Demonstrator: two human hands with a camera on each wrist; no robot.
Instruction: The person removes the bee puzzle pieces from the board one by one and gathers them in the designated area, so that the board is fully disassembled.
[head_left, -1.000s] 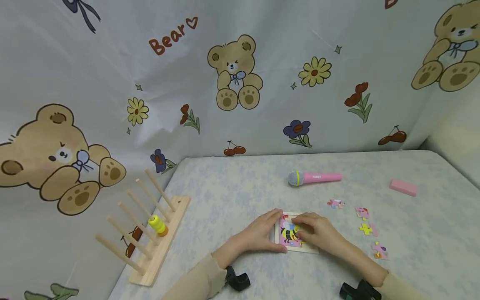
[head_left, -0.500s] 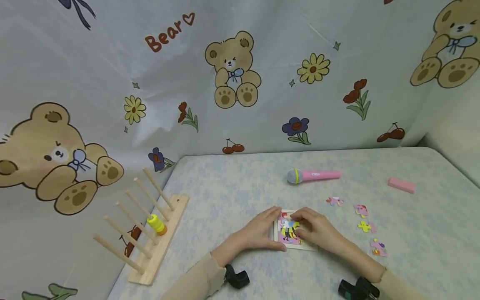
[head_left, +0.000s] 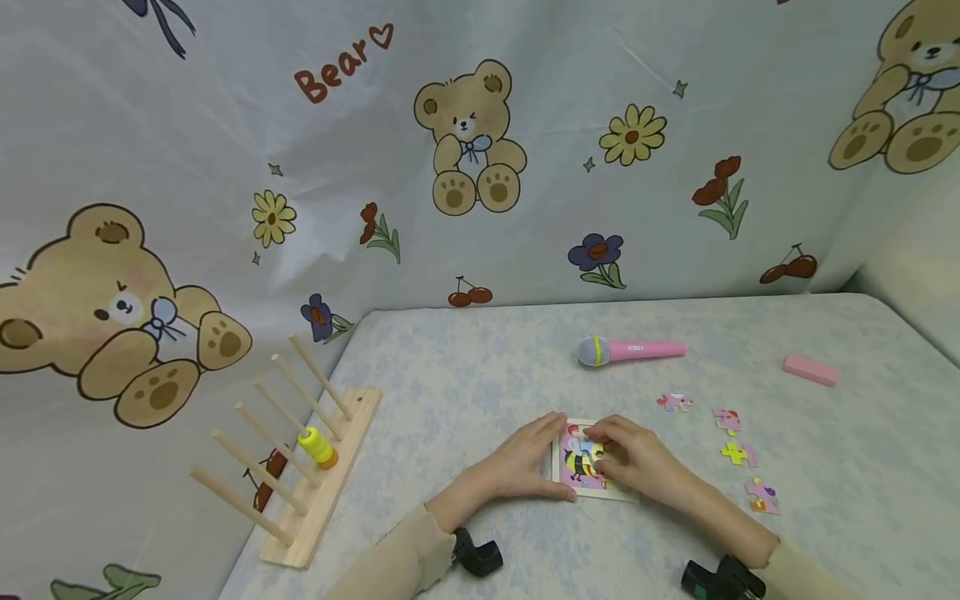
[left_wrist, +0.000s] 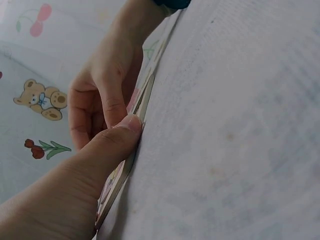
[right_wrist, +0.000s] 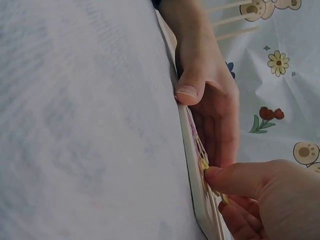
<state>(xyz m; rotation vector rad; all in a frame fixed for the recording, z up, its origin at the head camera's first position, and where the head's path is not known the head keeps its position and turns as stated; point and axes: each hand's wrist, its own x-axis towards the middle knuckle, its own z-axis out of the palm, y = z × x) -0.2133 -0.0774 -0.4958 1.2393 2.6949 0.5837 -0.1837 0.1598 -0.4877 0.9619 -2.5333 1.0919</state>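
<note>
A small jigsaw puzzle in a light wooden tray (head_left: 557,458) lies on the table, showing a bee on pink. My left hand (head_left: 517,465) holds the tray at its left side, thumb along the near edge and fingers at the far corner. In the left wrist view, the left thumb (left_wrist: 112,145) presses the tray's rim. Over the tray's right part is my right hand (head_left: 637,458); its thumb and fingers pinch a yellow-edged puzzle piece (right_wrist: 225,198) at the puzzle's surface. The right hand covers much of the tray's right side.
Several loose puzzle pieces (head_left: 734,452) lie to the right. A pink toy microphone (head_left: 645,350) and a pink block (head_left: 810,369) are farther back. At the left stands a wooden peg rack (head_left: 330,475) with yellow and orange rings (head_left: 318,447) on one peg.
The head view shifts slightly. Both hands stay at the tray, and the right fingers make only small movements over the puzzle.
</note>
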